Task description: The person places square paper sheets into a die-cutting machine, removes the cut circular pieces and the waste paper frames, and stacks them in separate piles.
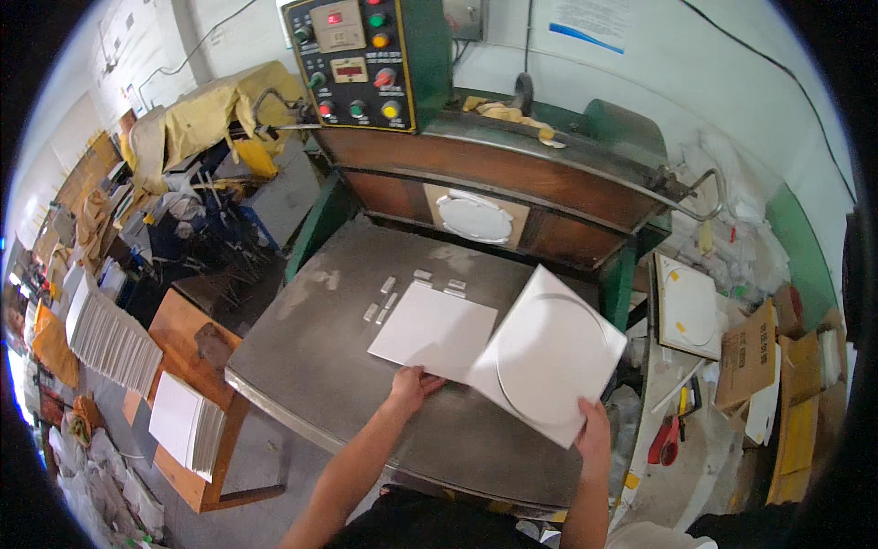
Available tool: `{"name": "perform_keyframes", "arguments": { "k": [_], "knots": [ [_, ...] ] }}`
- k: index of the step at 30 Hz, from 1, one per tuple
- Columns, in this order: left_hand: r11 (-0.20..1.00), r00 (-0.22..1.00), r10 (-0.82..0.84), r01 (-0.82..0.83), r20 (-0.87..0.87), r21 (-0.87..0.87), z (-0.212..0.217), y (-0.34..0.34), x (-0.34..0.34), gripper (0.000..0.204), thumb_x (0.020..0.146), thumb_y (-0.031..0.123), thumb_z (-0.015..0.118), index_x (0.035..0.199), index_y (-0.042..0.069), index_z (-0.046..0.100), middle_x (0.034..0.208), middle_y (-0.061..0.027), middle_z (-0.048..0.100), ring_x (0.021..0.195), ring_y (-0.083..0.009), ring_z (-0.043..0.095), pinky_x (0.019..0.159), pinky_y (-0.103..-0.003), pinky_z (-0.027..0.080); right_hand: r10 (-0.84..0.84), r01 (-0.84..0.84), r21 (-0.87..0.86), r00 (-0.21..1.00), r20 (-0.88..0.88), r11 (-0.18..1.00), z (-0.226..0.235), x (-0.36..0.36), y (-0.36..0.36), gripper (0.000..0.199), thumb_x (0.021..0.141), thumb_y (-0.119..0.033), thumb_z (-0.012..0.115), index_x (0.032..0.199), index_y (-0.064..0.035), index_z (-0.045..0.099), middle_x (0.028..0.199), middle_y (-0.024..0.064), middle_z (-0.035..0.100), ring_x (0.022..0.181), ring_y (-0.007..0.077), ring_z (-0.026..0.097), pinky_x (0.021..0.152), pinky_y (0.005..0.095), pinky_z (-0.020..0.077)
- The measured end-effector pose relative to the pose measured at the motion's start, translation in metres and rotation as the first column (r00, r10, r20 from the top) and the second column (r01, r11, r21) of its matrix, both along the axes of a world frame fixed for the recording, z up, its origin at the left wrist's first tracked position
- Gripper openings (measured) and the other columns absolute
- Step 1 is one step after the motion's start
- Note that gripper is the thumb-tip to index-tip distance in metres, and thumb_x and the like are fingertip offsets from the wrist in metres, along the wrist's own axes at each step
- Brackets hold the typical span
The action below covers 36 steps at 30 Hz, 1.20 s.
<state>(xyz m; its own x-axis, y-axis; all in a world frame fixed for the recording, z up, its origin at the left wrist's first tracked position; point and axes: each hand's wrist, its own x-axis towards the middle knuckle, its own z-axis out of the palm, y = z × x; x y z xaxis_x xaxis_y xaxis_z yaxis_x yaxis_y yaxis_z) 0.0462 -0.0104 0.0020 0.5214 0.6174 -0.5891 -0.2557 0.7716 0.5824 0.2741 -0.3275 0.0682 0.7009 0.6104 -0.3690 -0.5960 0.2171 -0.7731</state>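
Observation:
My right hand [593, 426] is closed on the near right corner of a square white board [560, 352] with a large circular line on its face. The board is held tilted above the right part of a grey metal machine bed [311, 352]. A second white sheet [437, 322] lies on the bed, its right corner close to or under the board. My left hand [413, 389] is closed at this sheet's near edge, thumb at the rim; its fingertips are partly hidden. Several small pale blocks [373, 312] sit around the sheet's far and left edges.
Behind the bed rises the machine's brown upper plate [494, 174] with a white oval piece [475, 217] on it. A control panel [352, 69] hangs above. Stacked white boards [187, 425] rest on a wooden table [197, 334]. Red-handled scissors [666, 441] and cartons [745, 352] are at right.

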Motion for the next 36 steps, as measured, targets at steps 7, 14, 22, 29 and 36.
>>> {"name": "perform_keyframes", "arguments": {
  "k": [7,14,22,29,36],
  "knots": [
    [0.941,0.934,-0.022,0.140,-0.356,0.309,-0.008,-0.027,-0.009,0.036,0.092,0.014,0.054,0.119,-0.007,0.047,0.113,-0.0185,0.057,0.101,-0.0302,0.060,0.083,-0.042,0.053,-0.425,0.442,-0.228,0.897,0.123,0.868,0.023,-0.111,-0.110,0.047,0.084,-0.007,0.058,0.129,0.0026,0.047,0.117,0.0129,0.060,0.105,0.0265,0.059,0.094,0.0392,0.0466],
    [-0.226,0.523,0.373,0.852,-0.766,0.472,0.008,-0.026,0.090,0.052,0.084,0.027,0.061,0.129,0.004,0.049,0.141,-0.0167,0.043,0.137,-0.0365,0.031,0.114,-0.051,0.021,-0.414,0.497,-0.270,0.855,0.311,0.824,0.052,-0.197,-0.100,0.042,0.084,-0.007,0.060,0.123,0.0062,0.053,0.113,0.0146,0.062,0.099,0.0227,0.060,0.090,0.0339,0.0458],
    [-0.274,0.415,0.363,0.903,-0.834,0.330,-0.038,-0.013,0.113,0.054,0.089,0.025,0.050,0.139,0.006,0.043,0.147,-0.0153,0.039,0.141,-0.0349,0.026,0.115,-0.054,0.015,-0.525,0.609,-0.332,0.792,0.312,0.720,0.105,-0.281,-0.103,0.030,0.087,-0.008,0.061,0.114,0.0049,0.060,0.105,0.0096,0.065,0.089,0.0159,0.059,0.083,0.0296,0.0464],
    [0.098,0.591,-0.629,0.704,-0.504,0.703,0.058,-0.062,0.025,0.038,0.094,0.038,0.054,0.104,0.002,0.061,0.091,-0.0109,0.067,0.081,-0.0207,0.065,0.071,-0.035,0.052,-0.619,0.605,-0.323,0.782,0.072,0.728,0.073,-0.324,-0.139,0.030,0.089,-0.011,0.063,0.116,0.0009,0.062,0.104,0.0069,0.067,0.090,0.0140,0.063,0.080,0.0282,0.0486],
    [0.058,0.151,-0.976,0.879,-0.160,0.473,0.174,-0.170,-0.075,0.032,0.098,0.023,0.053,0.121,0.001,0.054,0.095,-0.0106,0.064,0.079,-0.0171,0.064,0.066,-0.032,0.056,-0.595,0.581,-0.186,0.803,-0.028,0.792,0.060,-0.341,-0.159,0.029,0.092,-0.017,0.062,0.116,-0.0001,0.061,0.104,0.0057,0.067,0.090,0.0156,0.064,0.080,0.0299,0.0502]
  ]
}}
